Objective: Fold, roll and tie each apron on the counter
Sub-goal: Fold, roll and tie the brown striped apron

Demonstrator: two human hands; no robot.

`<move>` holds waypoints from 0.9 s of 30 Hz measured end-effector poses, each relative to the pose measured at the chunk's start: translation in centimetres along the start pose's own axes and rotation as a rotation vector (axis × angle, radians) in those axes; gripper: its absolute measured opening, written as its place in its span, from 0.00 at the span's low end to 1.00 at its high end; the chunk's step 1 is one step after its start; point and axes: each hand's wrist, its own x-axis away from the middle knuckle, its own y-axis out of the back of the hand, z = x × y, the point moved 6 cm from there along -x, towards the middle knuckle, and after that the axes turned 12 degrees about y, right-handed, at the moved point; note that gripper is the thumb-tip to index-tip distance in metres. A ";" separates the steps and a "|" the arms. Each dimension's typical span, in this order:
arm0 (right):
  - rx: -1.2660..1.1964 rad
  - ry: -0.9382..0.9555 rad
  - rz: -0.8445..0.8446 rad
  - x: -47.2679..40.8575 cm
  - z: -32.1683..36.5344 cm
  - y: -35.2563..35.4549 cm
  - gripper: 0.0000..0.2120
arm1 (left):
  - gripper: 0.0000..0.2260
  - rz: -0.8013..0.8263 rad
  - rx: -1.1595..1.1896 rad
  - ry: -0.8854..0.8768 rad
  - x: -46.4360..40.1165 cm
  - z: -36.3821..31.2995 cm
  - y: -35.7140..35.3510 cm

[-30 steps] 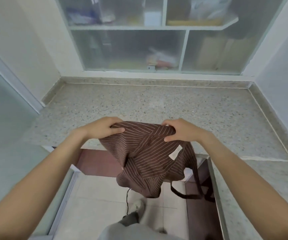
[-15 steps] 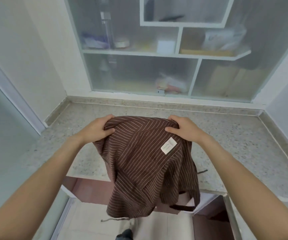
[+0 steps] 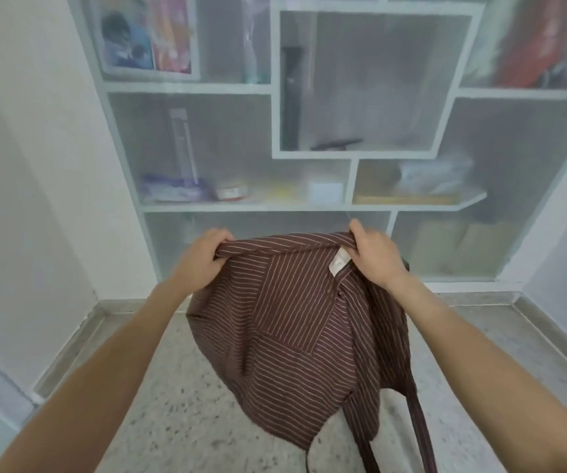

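Note:
A brown apron (image 3: 292, 339) with thin pale stripes hangs in the air above the speckled stone counter (image 3: 179, 425). My left hand (image 3: 203, 257) grips its top edge at the left corner. My right hand (image 3: 374, 257) grips the same edge at the right, beside a small white label. The cloth droops in loose folds, with a patch pocket showing in the middle. Its dark straps (image 3: 418, 428) dangle from the lower right and run out of the bottom of the view.
Behind the counter stands a white shelf unit (image 3: 357, 155) with frosted panels and blurred items inside. White walls close in at left and right. A raised stone lip (image 3: 480, 298) runs along the counter's back edge.
Both hands have lifted the apron up and forward, from below the counter's front edge to above the counter. The view has tilted up toward the shelves.

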 end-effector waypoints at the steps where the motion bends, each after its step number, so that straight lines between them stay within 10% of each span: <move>1: -0.040 -0.053 0.020 0.0 -0.4 -0.1 0.10 | 0.05 0.014 0.013 0.041 -0.5 0.2 -0.2; 11: -0.021 0.132 -0.163 -2.6 0.4 0.9 0.15 | 0.18 0.053 -0.046 0.062 -3.4 2.1 -0.2; 27: -0.145 0.465 0.574 18.7 11.4 -16.8 0.24 | 0.07 0.591 -0.401 -0.075 17.3 8.5 -13.6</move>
